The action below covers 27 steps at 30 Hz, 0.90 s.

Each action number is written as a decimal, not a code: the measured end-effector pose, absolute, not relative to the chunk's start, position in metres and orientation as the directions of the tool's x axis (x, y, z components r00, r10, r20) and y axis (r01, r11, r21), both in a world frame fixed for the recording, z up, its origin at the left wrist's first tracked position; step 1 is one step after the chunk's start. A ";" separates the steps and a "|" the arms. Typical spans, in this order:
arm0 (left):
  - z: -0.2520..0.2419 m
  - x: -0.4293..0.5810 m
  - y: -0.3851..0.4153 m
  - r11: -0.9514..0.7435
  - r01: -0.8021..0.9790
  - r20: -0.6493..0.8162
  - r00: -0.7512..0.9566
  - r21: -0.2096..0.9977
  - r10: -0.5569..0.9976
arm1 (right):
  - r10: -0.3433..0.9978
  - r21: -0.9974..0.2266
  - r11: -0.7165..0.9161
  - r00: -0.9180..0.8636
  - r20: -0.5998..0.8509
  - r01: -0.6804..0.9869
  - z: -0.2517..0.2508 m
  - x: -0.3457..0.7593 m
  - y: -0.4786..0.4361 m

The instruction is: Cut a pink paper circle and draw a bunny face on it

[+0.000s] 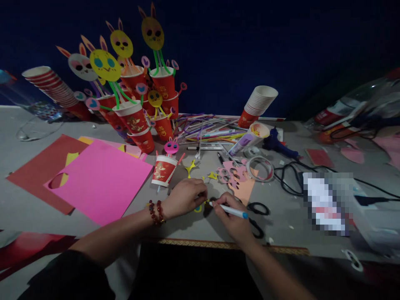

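My right hand (233,216) grips a white marker pen (230,210) with a blue end, its tip pointing left. My left hand (186,196), with a red beaded bracelet at the wrist, has its fingers curled on a small yellow paper cutout (198,208) that bears blue marks. The marker's tip is close to this cutout; I cannot tell whether it touches. Black-handled scissors (258,208) lie partly under my right hand. Beyond my left hand stands a red paper cup (163,170) with a pink bunny head and straw arms.
Pink paper (106,179) lies over brown paper (40,166) on the left. Finished cup bunnies (129,116) stand behind. Straws (206,129), stacked cups (258,102), a tape roll (260,168), a blue glue gun (278,143) and a black cable (287,177) occupy the back and right.
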<state>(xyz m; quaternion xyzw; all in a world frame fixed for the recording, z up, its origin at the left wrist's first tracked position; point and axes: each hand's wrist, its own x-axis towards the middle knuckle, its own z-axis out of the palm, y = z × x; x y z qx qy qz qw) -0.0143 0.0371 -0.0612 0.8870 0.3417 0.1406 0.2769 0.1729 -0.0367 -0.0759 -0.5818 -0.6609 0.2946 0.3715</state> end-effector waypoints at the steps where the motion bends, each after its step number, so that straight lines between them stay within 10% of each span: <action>1: -0.061 -0.014 0.037 -0.612 0.528 0.059 0.727 0.589 0.684 | 0.988 -0.822 0.149 -0.050 0.145 0.550 -0.076 0.173 -0.037; 27: -0.063 -0.015 0.036 -0.634 0.512 0.082 0.738 0.579 0.670 | 0.987 -0.857 0.112 0.040 0.153 0.503 -0.078 0.175 -0.041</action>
